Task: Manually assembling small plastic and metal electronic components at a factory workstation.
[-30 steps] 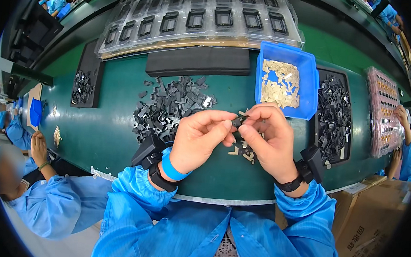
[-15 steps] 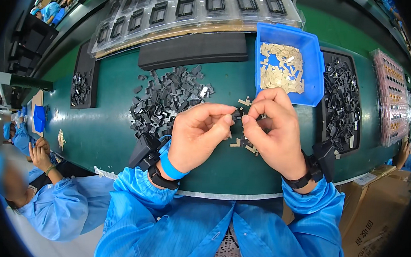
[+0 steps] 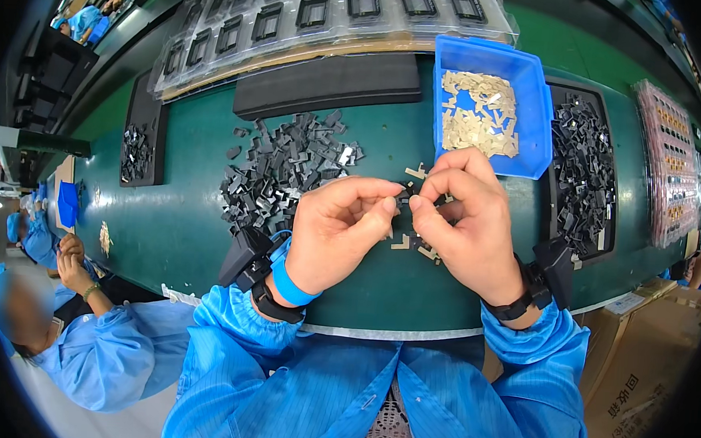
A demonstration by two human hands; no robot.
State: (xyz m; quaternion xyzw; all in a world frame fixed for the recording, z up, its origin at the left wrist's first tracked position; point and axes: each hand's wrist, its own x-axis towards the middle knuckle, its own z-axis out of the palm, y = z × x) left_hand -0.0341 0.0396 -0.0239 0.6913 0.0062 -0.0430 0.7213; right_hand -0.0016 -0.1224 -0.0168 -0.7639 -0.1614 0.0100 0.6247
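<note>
Left hand and right hand meet above the desk, the thumb and forefinger of each drawn close together. A small black part shows between their fingertips; the fingers cover so much that I cannot tell which hand is clamped on it. Just beneath and beside the right hand, a few loose L-shaped beige pieces lie on the desk.

To the left, beyond the left hand, spreads a heap of black plastic parts. On the far side of the right hand sits a blue bin with beige pieces lying in it. Right of the bin, a black tray holds many more dark parts; farther right stands a pinkish clear tray.

Beyond the heap lies a long black block, and farther off, a clear plastic tray carries rows of black rectangular frames. At the near right is a cardboard box; at left, a co-worker in a light-blue sleeve.
</note>
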